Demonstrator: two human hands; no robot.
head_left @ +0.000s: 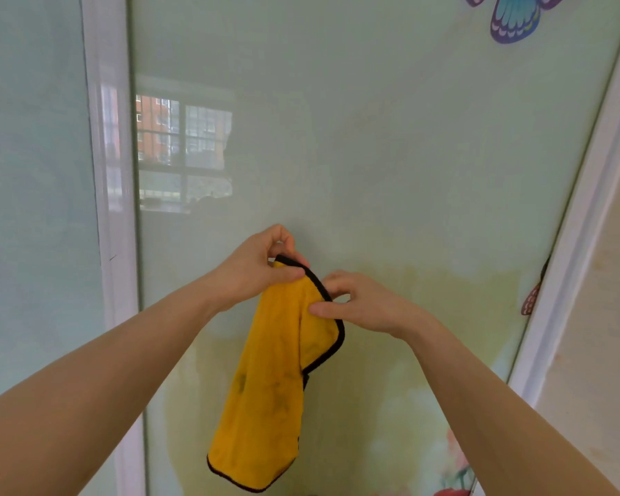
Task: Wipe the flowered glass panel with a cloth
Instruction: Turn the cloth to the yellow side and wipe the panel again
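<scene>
- No brand, label or readable writing on the cloth, the glass or the frames
- Both bare forearms reach up and forward from the lower corners and meet at mid-frame, in front of the glass
- Left hand [256, 268]: fingers curled, thumb and fingertips pinching the top corner of the yellow cloth [278, 366] at its black edging; back of the hand faces the camera
- Right hand [360, 304]: just below and right of the left, thumb stretched along the front of the cloth, fingers curled behind the edging; it pinches the same upper edge
- The cloth hangs down from the two hands in a loose fold, black trim running along its right side and round its bottom end; darker smudges show on the lower half
- The cloth is held in the air; whether it touches the glass cannot be told
- Flowered glass panel [391, 155]: directly behind the hands, pale green, with faint pink and red flower print at lower right
- Butterfly motif [514, 16], blue and purple, at the panel's upper right
- A window reflection [185, 155] shows on the panel's left part, with an orange-red building in it
- White frame strip [110, 173] borders the panel on the left; second glass pane [33, 173] beyond it
- White frame [580, 227] slants along the right edge, beige wall [609, 298] beside it
</scene>
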